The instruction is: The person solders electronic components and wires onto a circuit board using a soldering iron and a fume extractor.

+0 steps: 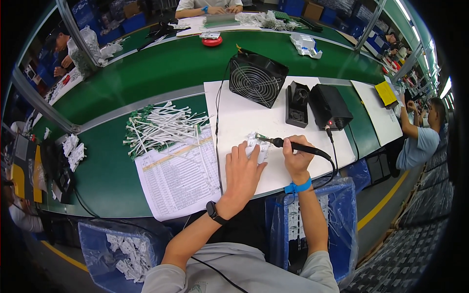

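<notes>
My right hand (pixel 297 158) is closed around the black handle of a soldering iron (pixel 312 148). The iron's tip points left, at a small green-and-white piece on top of a white plastic part (pixel 263 153). On the near left side of that part my left hand (pixel 242 171) steadies it, fingers reaching forward and thumb to the right. Its fingers partly cover the part, so the exact grip is hard to see. A white board (pixel 239 117) lies under both hands. The iron's cord loops down beside my right wrist, which wears a blue strap.
Left of the board, a pile of white cables with green ends (pixel 163 124) overlaps a printed sheet (pixel 181 180). A black fan (pixel 258 77), an iron stand (pixel 297 104) and a black soldering station (pixel 330 107) stand behind. Blue bins (pixel 93 249) flank me. Co-workers sit around the green bench.
</notes>
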Available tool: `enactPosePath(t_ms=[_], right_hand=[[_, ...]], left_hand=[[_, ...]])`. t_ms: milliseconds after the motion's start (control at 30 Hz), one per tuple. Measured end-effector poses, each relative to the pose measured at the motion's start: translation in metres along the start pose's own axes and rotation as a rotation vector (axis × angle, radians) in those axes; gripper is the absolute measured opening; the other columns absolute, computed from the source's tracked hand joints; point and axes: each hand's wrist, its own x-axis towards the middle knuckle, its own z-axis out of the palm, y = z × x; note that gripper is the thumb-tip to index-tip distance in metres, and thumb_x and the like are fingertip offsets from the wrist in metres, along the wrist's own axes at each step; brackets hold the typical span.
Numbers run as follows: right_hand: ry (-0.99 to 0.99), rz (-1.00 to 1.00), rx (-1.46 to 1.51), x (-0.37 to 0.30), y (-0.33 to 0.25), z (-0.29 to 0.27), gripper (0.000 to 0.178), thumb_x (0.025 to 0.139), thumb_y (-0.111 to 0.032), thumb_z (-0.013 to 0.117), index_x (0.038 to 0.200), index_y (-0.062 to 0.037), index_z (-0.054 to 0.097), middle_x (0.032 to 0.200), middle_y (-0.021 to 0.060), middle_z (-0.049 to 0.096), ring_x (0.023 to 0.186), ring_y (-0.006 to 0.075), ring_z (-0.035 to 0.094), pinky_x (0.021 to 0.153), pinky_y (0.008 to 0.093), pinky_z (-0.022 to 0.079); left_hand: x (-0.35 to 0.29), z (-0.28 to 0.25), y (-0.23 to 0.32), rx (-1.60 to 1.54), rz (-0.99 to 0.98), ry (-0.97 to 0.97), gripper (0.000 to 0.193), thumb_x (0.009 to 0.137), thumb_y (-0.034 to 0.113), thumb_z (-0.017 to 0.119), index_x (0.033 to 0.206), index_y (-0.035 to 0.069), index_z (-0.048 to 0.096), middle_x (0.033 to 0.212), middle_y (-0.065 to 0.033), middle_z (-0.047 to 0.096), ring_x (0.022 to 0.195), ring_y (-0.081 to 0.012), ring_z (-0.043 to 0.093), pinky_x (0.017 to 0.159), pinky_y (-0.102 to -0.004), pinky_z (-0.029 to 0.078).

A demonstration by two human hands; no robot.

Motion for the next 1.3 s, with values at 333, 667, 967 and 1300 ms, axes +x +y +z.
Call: enactPosePath(t_ms=[333, 667, 967, 1300], right_hand=[[-0.015, 0.032, -0.001, 0.0001, -0.0025, -0.0004, 0.009, 0.091, -0.004, 0.07, 0.087, -0.0024, 0.062, 0.069, 0.0046, 0.065, 0.057, 0.0094, 0.054, 0.053, 0.0249, 0.042], [0.168, 0.112, 0.184, -0.0031, 0.0009, -0.0032, 0.014, 0.099, -0.01, 0.061, 0.089, -0.0041, 0.053, 0.07, 0.0019, 0.053, 0.064, 0.0082, 0.044, 0.059, 0.0251, 0.034], [0.142, 0.122, 0.115, -0.0045, 0.0048, -0.0047, 0.017, 0.097, -0.01, 0.063, 0.086, -0.0045, 0.053, 0.069, 0.0017, 0.053, 0.062, 0.0076, 0.043, 0.057, 0.025, 0.034], [0.131, 0.104, 0.075, -0.0051, 0.0049, -0.0044, 0.016, 0.097, -0.01, 0.064, 0.085, -0.0039, 0.054, 0.067, 0.0016, 0.054, 0.06, 0.0077, 0.043, 0.055, 0.0253, 0.034]], left_hand=[[-0.0003, -0.0002, -0.0003, 0.001, 0.002, -0.003, 0.048, 0.085, 0.023, 0.08, 0.126, 0.002, 0.069, 0.125, -0.0204, 0.059, 0.109, -0.0336, 0.055, 0.088, -0.0423, 0.043], [-0.0022, 0.0027, 0.0016, 0.01, -0.015, -0.008, 0.048, 0.086, 0.022, 0.079, 0.128, 0.001, 0.068, 0.132, -0.0222, 0.057, 0.114, -0.0347, 0.052, 0.093, -0.0435, 0.042], [-0.0023, 0.0037, 0.0007, -0.004, -0.019, -0.017, 0.048, 0.086, 0.022, 0.079, 0.128, 0.001, 0.068, 0.132, -0.0225, 0.057, 0.115, -0.0351, 0.052, 0.095, -0.0435, 0.042], [-0.0026, 0.0034, -0.0001, -0.016, -0.01, -0.007, 0.049, 0.085, 0.022, 0.081, 0.127, 0.001, 0.069, 0.13, -0.0211, 0.058, 0.114, -0.034, 0.052, 0.093, -0.0424, 0.041]])
